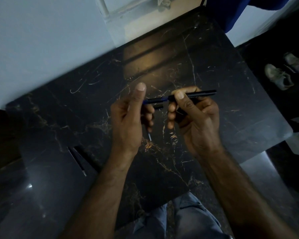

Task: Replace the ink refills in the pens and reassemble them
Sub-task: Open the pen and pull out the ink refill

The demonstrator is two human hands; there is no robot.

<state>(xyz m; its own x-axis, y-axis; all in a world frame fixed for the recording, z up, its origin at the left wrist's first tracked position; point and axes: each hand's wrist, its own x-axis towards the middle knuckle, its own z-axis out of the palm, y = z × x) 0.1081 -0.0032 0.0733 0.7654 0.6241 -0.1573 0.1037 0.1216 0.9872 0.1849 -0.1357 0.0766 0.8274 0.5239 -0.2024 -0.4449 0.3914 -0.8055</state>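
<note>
Both hands are raised above the black marble table [214, 54]. My right hand [195, 118] pinches a black pen barrel [201, 93] between thumb and fingers, and its free end points right. A blue-tinted section [156, 100] sticks out of the barrel's left end and reaches the fingers of my left hand [128, 118], whose thumb points up. A small black piece [158, 106] shows just under that section. Below the left fingers hangs a thin refill tip [149, 136]. How the left fingers grip these parts is hidden.
Two dark pens or refills [77, 158] lie on the table at the near left. A white wall runs along the table's far left side. A pair of shoes [283, 71] sits on the dark floor to the right. My jeans-clad knees [188, 219] are below the table's near edge.
</note>
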